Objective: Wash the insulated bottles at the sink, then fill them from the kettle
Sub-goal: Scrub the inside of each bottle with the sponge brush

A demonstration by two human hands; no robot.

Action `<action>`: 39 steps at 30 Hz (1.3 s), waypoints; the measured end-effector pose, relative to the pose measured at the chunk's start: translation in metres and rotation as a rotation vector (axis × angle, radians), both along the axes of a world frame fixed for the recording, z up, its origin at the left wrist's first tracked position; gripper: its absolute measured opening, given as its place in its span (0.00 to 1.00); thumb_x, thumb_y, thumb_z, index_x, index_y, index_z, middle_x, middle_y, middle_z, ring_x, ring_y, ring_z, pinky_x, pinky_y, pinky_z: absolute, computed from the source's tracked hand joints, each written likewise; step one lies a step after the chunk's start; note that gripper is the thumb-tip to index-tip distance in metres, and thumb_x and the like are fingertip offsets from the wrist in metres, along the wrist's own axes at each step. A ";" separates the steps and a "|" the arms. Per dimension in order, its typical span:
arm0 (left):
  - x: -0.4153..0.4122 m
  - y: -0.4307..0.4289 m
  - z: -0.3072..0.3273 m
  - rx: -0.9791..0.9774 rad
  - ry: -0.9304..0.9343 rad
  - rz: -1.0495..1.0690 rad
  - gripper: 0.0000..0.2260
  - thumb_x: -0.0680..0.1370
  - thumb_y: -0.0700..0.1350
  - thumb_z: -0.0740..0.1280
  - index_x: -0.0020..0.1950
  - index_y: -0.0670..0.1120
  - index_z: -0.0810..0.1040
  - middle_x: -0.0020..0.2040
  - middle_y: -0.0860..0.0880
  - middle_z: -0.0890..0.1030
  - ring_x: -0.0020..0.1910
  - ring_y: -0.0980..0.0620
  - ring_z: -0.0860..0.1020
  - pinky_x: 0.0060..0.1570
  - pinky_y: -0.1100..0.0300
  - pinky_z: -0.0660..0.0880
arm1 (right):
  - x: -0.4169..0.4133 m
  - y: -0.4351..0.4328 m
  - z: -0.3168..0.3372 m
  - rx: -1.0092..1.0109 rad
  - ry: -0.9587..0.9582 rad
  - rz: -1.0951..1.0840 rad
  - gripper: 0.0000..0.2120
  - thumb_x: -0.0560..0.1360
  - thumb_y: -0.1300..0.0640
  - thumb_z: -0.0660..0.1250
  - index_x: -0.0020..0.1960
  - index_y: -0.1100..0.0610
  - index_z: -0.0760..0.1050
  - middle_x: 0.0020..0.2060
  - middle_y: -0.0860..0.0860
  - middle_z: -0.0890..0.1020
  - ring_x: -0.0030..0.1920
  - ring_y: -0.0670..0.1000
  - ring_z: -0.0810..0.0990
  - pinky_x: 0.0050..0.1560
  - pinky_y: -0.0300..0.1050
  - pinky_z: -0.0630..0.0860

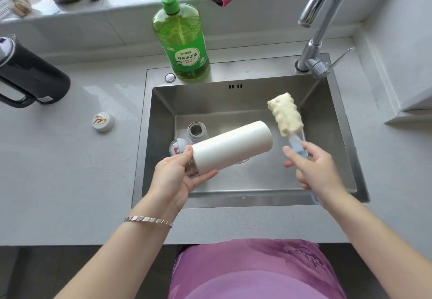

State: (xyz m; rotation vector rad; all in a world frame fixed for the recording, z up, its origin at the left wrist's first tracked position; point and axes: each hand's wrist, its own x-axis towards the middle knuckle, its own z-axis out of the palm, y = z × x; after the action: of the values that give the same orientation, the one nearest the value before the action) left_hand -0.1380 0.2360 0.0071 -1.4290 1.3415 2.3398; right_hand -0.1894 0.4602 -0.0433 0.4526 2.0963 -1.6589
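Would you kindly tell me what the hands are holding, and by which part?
The left hand grips the white bottle at its neck end; right hand holds the sponge brush by its blue handle.

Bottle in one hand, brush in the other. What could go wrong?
The left hand grips the white bottle only at its neck end; a slip would likely drop it onto the open bottle in the sink.
The right hand holds the sponge brush with loose-looking fingers; it could twist free.
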 end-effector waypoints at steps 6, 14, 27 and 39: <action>0.008 -0.003 -0.010 0.117 -0.047 -0.135 0.09 0.80 0.39 0.59 0.50 0.33 0.74 0.45 0.38 0.77 0.39 0.44 0.78 0.29 0.50 0.80 | -0.005 -0.015 0.014 -0.284 -0.198 0.117 0.26 0.60 0.47 0.72 0.55 0.57 0.74 0.37 0.54 0.71 0.19 0.42 0.56 0.18 0.34 0.53; 0.014 -0.002 -0.034 -0.703 -0.262 -0.639 0.25 0.76 0.50 0.67 0.70 0.43 0.66 0.64 0.44 0.70 0.61 0.46 0.70 0.60 0.52 0.71 | 0.001 -0.027 0.023 -0.012 0.009 0.100 0.15 0.63 0.56 0.78 0.46 0.53 0.77 0.32 0.43 0.79 0.30 0.40 0.76 0.30 0.33 0.69; 0.005 0.021 -0.025 -0.981 0.219 -0.691 0.28 0.61 0.42 0.78 0.53 0.62 0.69 0.43 0.63 0.76 0.42 0.64 0.73 0.42 0.75 0.69 | 0.015 -0.012 0.062 0.194 0.291 0.432 0.16 0.79 0.56 0.57 0.65 0.43 0.68 0.40 0.46 0.78 0.28 0.39 0.71 0.32 0.27 0.65; 0.004 0.017 -0.026 -1.012 0.159 -0.647 0.27 0.62 0.43 0.78 0.56 0.58 0.72 0.42 0.62 0.76 0.44 0.57 0.76 0.45 0.57 0.75 | 0.044 -0.027 0.055 0.152 0.268 0.467 0.19 0.78 0.61 0.60 0.62 0.42 0.72 0.27 0.58 0.73 0.24 0.46 0.60 0.29 0.40 0.61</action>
State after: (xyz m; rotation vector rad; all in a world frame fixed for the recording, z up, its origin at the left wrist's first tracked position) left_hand -0.1336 0.2532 -0.0188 -0.6693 2.7107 1.3774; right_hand -0.1450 0.4332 0.0116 -0.2214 2.3007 -1.3485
